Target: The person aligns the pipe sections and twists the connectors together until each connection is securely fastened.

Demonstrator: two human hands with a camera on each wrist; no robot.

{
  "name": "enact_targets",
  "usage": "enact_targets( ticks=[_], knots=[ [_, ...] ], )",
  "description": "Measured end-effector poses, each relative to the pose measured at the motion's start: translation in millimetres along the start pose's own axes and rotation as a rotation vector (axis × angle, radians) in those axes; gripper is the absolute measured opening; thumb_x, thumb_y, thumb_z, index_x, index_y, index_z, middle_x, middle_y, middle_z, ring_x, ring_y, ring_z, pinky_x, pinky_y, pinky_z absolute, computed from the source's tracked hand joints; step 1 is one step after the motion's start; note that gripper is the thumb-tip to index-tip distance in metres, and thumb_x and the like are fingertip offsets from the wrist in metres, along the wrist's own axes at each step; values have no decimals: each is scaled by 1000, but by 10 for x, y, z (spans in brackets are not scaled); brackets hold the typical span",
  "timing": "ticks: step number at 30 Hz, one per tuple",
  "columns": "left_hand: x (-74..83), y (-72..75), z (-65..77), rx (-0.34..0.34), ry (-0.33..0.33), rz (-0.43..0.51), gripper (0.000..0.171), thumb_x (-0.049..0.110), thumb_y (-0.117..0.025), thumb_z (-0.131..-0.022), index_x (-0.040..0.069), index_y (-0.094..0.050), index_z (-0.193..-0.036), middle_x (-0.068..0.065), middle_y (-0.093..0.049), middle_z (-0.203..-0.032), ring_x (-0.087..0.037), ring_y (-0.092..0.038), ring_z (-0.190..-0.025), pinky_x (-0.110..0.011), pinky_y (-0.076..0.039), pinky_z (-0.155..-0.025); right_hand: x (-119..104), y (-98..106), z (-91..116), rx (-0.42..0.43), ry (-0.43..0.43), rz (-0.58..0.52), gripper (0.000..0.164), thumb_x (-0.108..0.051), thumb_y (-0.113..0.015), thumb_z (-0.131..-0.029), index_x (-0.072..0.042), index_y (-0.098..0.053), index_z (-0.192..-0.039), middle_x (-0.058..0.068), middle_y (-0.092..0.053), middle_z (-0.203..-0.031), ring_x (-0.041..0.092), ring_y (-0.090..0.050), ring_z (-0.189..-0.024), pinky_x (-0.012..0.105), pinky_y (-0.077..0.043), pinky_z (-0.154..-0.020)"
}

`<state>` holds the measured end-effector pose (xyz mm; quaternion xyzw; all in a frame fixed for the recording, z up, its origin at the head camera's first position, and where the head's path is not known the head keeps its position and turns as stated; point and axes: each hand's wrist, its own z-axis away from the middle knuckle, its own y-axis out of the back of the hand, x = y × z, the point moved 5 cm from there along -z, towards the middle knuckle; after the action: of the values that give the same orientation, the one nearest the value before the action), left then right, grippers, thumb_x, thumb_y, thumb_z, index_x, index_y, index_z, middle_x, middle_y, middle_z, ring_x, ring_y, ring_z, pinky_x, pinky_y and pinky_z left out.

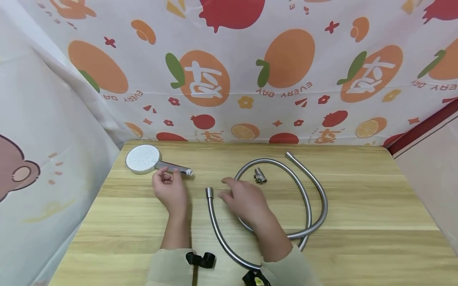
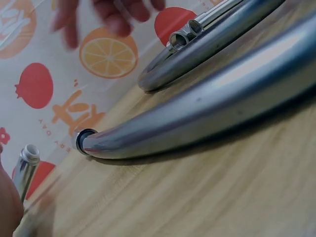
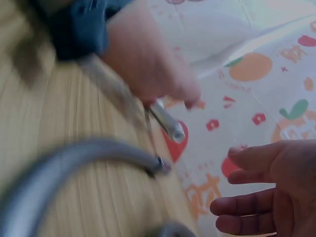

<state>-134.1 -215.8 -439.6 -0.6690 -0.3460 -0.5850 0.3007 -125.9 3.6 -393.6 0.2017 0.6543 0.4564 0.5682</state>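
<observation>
A shower head [image 1: 143, 158] with a round white spray face lies at the back left, its chrome handle [image 1: 179, 169] pointing right. My left hand [image 1: 171, 195] is right at that handle; its loosely bent fingers and thumb overlap the near side. The handle's threaded end [image 2: 30, 154] sticks out past the hand in the left wrist view. Over the left side of a looped metal shower hose [image 1: 304, 194] hovers my right hand [image 1: 247, 200], fingers apart and holding nothing [image 3: 266, 197]. One hose end [image 1: 209, 193] lies between the hands, the other [image 1: 289, 155] at the back.
Inside the hose loop sits a small metal fitting [image 1: 260, 176] with threaded openings. The wooden table [image 1: 365, 198] meets a fruit-print cloth [image 1: 247, 99] along its back edge. White cloth [image 1: 53, 119] hangs on the left. Black straps [image 1: 200, 259] circle both sleeves.
</observation>
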Motion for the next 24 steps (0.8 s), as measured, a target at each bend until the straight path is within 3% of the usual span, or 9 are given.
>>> enact_targets(
  ticks=[4,8,13,18,24],
  knots=[
    [-56,-46,-6,-68,7,-166,39,20,-70,-88,6,-58,-123,-3,-43,-77,-11,-41,-64,-24,-34,-58,-147,-262,-100,-80,43,8,41,-38,-62,-96,-22,-61,-133,1,-69,-123,24,-65,-111,43,-53,-89],
    [-64,-99,-12,-129,-29,-321,44,32,-69,-90,13,-58,-128,1,-45,-71,-15,-44,-62,-30,-34,-60,-174,-509,-166,-120,50,14,36,-36,-67,-93,-23,-67,-126,-1,-71,-118,20,-67,-105,38,-54,-78],
    [-93,-149,-18,-197,-28,-452,45,45,-63,-92,19,-60,-129,1,-48,-67,-19,-46,-60,-34,-34,-61,-110,-672,-190,-87,50,67,30,-40,-70,-89,-28,-71,-116,-4,-73,-106,15,-67,-93,33,-49,-64],
    [-163,-162,-61,-275,-10,-569,55,59,-50,-95,20,-61,-132,-3,-57,-73,-21,-52,-66,-35,-38,-62,-72,-731,-210,-40,61,114,28,-42,-76,-82,-30,-73,-107,-8,-72,-91,9,-62,-76,29,-42,-56],
    [-171,-235,-122,-358,4,-636,62,64,-50,-92,21,-58,-136,-5,-60,-81,-25,-55,-74,-36,-39,-64,-56,-686,-247,20,62,100,25,-30,-77,-79,-29,-72,-104,-11,-72,-87,7,-54,-65,26,-36,-51]
  ],
)
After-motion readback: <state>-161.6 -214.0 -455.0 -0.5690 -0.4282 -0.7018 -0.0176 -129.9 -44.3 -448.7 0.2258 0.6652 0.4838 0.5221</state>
